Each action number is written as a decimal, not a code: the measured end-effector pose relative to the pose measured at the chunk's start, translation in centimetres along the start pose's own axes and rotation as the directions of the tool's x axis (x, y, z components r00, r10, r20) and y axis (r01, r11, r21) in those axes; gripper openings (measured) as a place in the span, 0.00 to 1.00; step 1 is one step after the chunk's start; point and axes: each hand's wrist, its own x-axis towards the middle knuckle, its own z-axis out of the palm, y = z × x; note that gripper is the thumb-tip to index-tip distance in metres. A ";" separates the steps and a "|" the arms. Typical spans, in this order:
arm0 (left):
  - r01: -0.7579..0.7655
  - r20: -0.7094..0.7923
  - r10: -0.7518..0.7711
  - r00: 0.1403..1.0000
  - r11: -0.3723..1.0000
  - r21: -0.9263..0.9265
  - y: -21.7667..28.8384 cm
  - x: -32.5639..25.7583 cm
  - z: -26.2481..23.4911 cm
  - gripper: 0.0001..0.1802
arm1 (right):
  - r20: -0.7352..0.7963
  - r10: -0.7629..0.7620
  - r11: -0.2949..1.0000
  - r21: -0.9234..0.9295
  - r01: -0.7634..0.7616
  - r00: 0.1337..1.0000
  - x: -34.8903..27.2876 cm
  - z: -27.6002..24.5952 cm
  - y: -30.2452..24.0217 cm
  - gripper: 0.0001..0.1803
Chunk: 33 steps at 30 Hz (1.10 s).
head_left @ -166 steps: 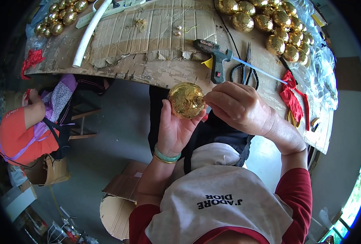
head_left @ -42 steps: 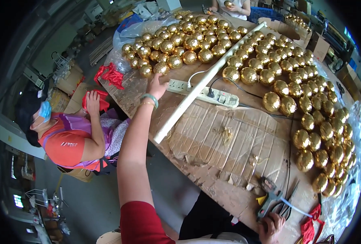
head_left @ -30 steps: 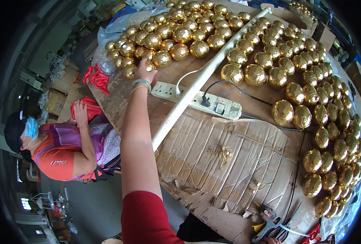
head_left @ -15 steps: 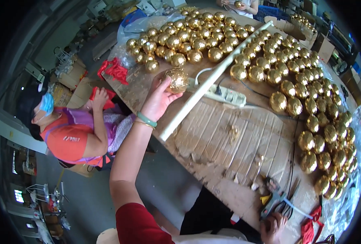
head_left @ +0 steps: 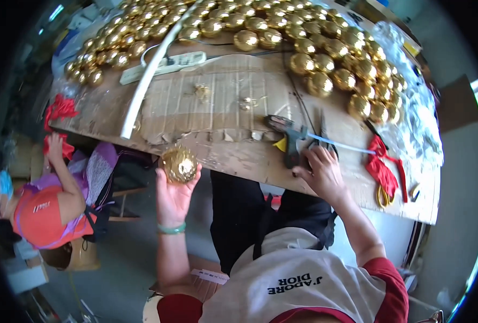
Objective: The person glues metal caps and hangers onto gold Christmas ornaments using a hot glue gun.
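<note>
My left hand (head_left: 177,196), a green bangle at its wrist, holds a shiny gold ball (head_left: 180,164) in its fingers just off the table's front edge. To the right, my right hand (head_left: 324,175) lies at the table edge with thumb and fingers apart. Close beside it is a dark glue gun (head_left: 293,141) with a yellow trigger, a pale glue stick (head_left: 344,145) running out of its back. A dark pointed tool (head_left: 323,129), scissors or pliers, lies by the fingertips; its handles are partly covered by the hand.
Many gold balls (head_left: 320,84) cover the table's far side and right. A white tube (head_left: 147,81) crosses a power strip (head_left: 163,65). Cardboard (head_left: 223,97) lies in the middle, red ribbon (head_left: 380,173) at right. A co-worker (head_left: 56,207) sits left, handling red material.
The view has swung right and down. My left hand has brought the gold ball from over the table back toward my body. My right hand stays by the glue gun.
</note>
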 end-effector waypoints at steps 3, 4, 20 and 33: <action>-0.001 -0.025 0.000 1.000 0.998 -0.060 -5.4 -1.3 0.0 0.29 | -0.019 0.075 0.992 -0.098 -0.076 0.997 1.0 0.2 0.0 0.28; 0.004 -0.044 -0.007 0.999 0.997 -0.077 -6.8 -1.7 0.3 0.29 | -0.031 0.096 0.984 -0.145 -0.100 0.995 1.4 0.3 -0.1 0.29; 0.021 0.003 -0.021 1.000 0.997 -0.078 -9.7 -4.1 2.5 0.27 | -0.109 0.406 0.797 0.528 -0.293 0.907 0.1 3.1 3.1 0.18; -0.069 -0.084 0.066 0.994 0.997 -0.027 -9.5 -4.2 5.0 0.29 | 0.074 -0.062 0.705 0.709 -0.008 0.995 -4.5 -2.7 -5.1 0.22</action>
